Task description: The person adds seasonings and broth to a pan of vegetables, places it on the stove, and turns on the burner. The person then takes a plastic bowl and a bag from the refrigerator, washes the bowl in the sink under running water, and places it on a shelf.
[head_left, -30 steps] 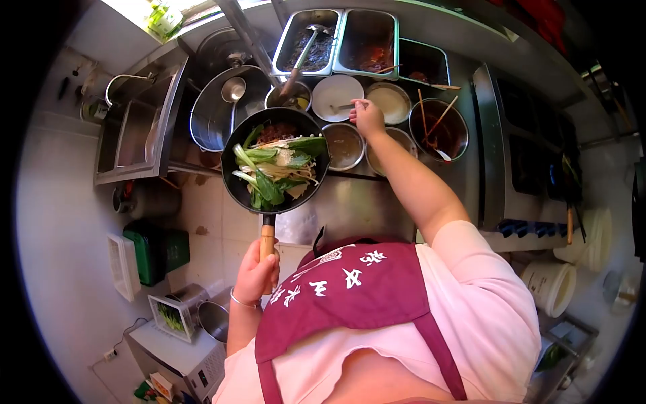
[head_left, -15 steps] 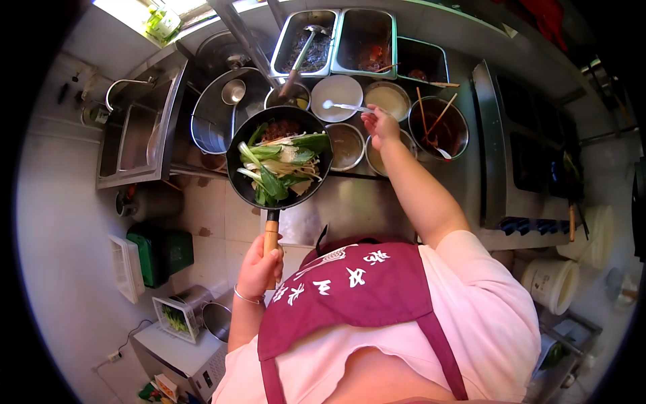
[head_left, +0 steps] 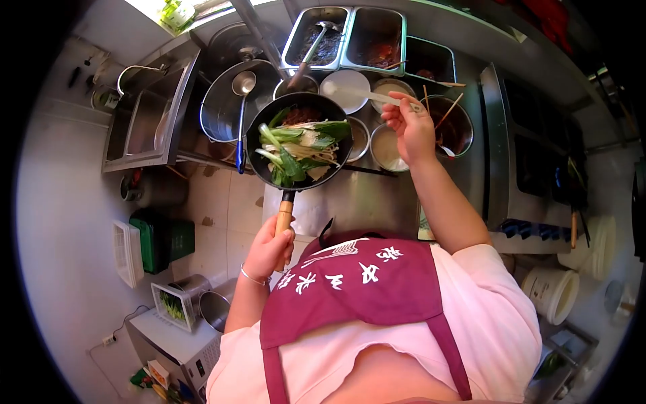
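Observation:
My left hand [head_left: 270,244] is wrapped around the wooden handle of a black frying pan [head_left: 254,159]. In the pan lie leafy greens [head_left: 292,165], thin pale enoki-like mushrooms and a reddish-brown heap that looks like meat. My right hand [head_left: 413,129] pinches a pale, slim-handled spoon [head_left: 385,98], held out to the left beyond the pan's right side. The spoon's far end is blurred over a white bowl [head_left: 351,78]. Below my right fingers stands a bowl with pale contents [head_left: 386,145]; another bowl [head_left: 359,140] is partly hidden by the pan.
Metal trays [head_left: 374,44] of dark and reddish food line the back. A pot with sticks [head_left: 464,128] stands right of my hand. At left are a large pot [head_left: 217,108], a blue-handled ladle [head_left: 241,153] and a sink [head_left: 140,135]. A stove [head_left: 501,135] stands at right.
My right hand has drawn back to the right with the spoon, nearer the pot with sticks. The view has shifted slightly; the pan stays in my left hand with its contents looking the same.

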`<state>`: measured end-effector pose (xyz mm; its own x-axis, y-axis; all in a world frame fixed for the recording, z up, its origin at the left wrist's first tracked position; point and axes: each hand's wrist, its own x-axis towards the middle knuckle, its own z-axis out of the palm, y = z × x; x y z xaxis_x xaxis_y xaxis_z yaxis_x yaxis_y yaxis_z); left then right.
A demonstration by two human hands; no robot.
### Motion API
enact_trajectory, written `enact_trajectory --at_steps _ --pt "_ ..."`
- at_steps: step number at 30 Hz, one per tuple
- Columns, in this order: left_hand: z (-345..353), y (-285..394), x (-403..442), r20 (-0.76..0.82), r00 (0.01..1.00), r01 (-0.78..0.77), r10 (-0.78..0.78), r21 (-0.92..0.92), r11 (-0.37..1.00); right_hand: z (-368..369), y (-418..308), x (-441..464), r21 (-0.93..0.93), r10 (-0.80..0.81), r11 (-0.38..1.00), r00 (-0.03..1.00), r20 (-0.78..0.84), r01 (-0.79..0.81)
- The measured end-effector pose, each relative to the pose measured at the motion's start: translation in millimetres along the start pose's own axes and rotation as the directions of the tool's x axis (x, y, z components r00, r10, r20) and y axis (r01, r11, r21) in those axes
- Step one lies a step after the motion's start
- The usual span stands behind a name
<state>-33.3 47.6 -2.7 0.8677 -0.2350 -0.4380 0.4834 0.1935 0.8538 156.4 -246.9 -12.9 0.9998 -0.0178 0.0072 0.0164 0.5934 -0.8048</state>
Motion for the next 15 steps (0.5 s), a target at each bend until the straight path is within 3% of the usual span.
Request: enact_trajectory --at_steps 2,3,4,5,6,9,10,12,14,15 --pt "1 3 0 0.031 1.000 0.003 -0.003 0.009 1.000 19 -5 -23 -0.294 -0.174 0.930 0.968 0.180 0.222" --pt "2 3 -1 0.034 0.999 0.008 -0.008 -0.007 1.000 25 -4 -33 -0.358 -0.213 0.881 0.935 0.282 0.308" --pt "3 4 -2 0.030 1.000 0.008 -0.007 -0.010 1.000 30 -7 -38 -0.357 -0.210 0.882 0.935 0.285 0.307" --pt "3 4 -3 0.039 0.999 0.007 -0.006 -0.014 1.000 34 -11 -42 -0.509 -0.327 0.631 0.795 0.511 0.586" --pt "4 4 -2 0.054 0.999 0.008 -0.007 -0.016 1.000 36 -13 -46 -0.532 -0.335 0.285 0.603 0.724 0.797" --pt "5 4 -3 0.089 0.996 0.013 -0.011 -0.022 1.000 30 -17 -55 -0.567 -0.353 0.376 0.679 0.644 0.733" --pt "5 5 -4 0.097 0.995 0.023 -0.020 -0.021 1.000 25 -20 -59 -0.587 -0.368 0.434 0.729 0.577 0.684" --pt "5 5 -5 0.088 0.996 0.031 -0.029 -0.017 0.999 14 -27 -65 -0.465 -0.404 0.680 0.819 0.408 0.567" --pt "7 7 -4 0.073 0.997 0.024 -0.021 -0.037 0.999 -1 -38 -68 -0.376 -0.438 0.789 0.874 0.211 0.486" --pt "10 6 -3 0.066 0.998 0.011 -0.008 -0.051 0.999 -14 -41 -66 -0.399 -0.462 0.777 0.872 0.163 0.487"
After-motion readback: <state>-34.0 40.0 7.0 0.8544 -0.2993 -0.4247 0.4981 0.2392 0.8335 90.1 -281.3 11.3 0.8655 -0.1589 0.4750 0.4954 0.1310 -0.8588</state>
